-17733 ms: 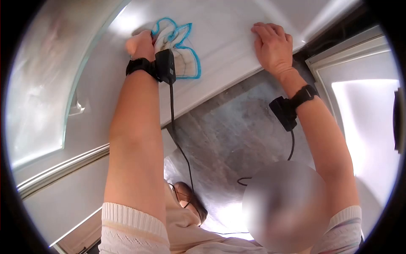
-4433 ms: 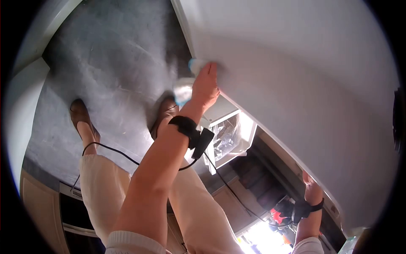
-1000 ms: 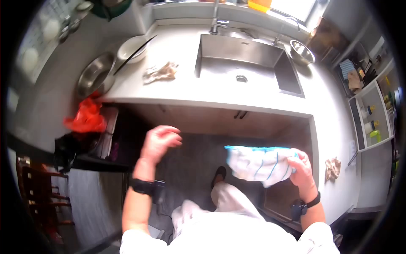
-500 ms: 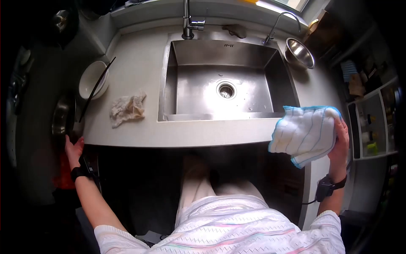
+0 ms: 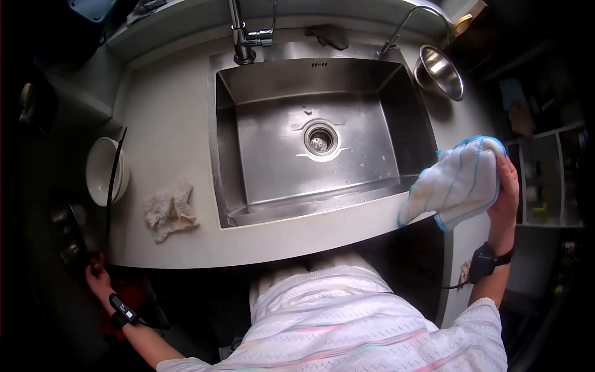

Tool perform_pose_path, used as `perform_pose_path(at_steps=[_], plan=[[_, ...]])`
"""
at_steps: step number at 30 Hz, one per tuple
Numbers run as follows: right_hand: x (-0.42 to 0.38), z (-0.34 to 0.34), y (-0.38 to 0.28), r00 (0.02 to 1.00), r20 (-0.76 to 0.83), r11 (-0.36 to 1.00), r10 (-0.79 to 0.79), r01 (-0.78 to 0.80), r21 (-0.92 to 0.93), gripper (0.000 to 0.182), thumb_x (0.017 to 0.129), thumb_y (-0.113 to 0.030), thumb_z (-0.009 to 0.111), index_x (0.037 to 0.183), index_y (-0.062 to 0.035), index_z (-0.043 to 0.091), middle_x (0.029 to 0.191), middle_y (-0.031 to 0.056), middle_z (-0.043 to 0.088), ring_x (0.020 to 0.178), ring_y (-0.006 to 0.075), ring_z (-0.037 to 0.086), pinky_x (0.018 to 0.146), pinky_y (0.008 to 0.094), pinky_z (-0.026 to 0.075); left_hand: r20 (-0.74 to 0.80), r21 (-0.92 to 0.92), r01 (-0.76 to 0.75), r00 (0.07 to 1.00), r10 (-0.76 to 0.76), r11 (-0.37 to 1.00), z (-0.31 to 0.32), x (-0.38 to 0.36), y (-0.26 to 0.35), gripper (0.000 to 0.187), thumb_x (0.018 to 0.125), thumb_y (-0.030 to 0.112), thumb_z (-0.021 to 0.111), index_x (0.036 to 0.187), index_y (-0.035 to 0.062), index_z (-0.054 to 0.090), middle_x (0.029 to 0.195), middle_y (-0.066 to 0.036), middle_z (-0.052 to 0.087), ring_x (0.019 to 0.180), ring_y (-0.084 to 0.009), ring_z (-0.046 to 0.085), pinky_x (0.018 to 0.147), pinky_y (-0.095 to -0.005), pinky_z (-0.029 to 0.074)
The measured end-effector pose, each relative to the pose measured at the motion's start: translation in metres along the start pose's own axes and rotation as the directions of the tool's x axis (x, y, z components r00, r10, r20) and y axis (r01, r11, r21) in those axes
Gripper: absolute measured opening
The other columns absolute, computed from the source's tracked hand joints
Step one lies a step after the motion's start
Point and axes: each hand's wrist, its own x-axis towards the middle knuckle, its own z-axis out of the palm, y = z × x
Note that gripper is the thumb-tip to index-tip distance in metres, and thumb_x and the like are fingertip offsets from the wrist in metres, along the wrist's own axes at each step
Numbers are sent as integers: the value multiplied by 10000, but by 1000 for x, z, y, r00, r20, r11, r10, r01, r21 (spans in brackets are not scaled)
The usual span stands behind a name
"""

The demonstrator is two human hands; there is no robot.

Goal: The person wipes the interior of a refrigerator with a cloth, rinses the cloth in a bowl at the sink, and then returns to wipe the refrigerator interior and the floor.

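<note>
My right hand (image 5: 508, 189) grips a white cloth (image 5: 462, 180) with blue edging by its right side. The cloth hangs over the counter's front edge, right of the sink (image 5: 279, 170). At the far left, my left hand (image 5: 99, 279) is beside a dark metal pan (image 5: 69, 239), its fingers curled in shadow; what they hold is hidden. A thin black stick-like thing (image 5: 113, 180) runs past the white bowls (image 5: 102, 170). Between the bowls and the sink, a crumpled, stained rag (image 5: 170, 211) lies on the counter.
Behind the sink stand a chrome faucet (image 5: 245, 40) and a thin curved tap (image 5: 387, 46), with a dark cloth (image 5: 328, 36) between them. A steel bowl (image 5: 440, 74) tilts at the sink's right back corner. Shelves (image 5: 545, 180) are at the right.
The view has turned and shifted. My left hand's fingers have curled in beside the pan. The white cloth in my right hand has folded narrower.
</note>
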Motion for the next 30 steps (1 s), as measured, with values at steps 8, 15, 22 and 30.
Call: perform_pose_path(at_steps=[8,15,22,30], plan=[[76,-12,-11,986,151,998,65,-62,-25,272,909,-207,537,1093,-15,597,954,86,660,831,133,649,733,255,543,315,331,167,908,-275,929,60,-160,0,191,823,73,532,993,-6,568,1003,-129,611,914,-242,592,752,-346,498],[149,29,-23,940,341,1000,18,-10,-23,284,892,-200,574,1108,-17,591,936,71,653,823,118,648,719,258,553,506,687,44,687,-521,726,226,-296,-182,148,764,-35,498,898,-39,560,780,-103,601,637,-199,597,523,-313,490],[175,90,-17,791,610,999,-44,30,34,305,861,-196,621,1117,-32,598,951,73,651,815,125,641,715,267,549,330,899,79,523,-786,430,272,-325,-342,187,782,17,496,950,-35,561,715,-113,618,502,-197,598,393,-295,505],[214,139,68,425,838,667,342,519,-535,397,832,-256,628,1180,-73,576,1119,135,612,1030,279,581,912,355,451,166,950,95,653,-739,298,275,-292,-428,233,743,6,520,968,-35,566,800,-106,606,607,-187,590,411,-277,477]])
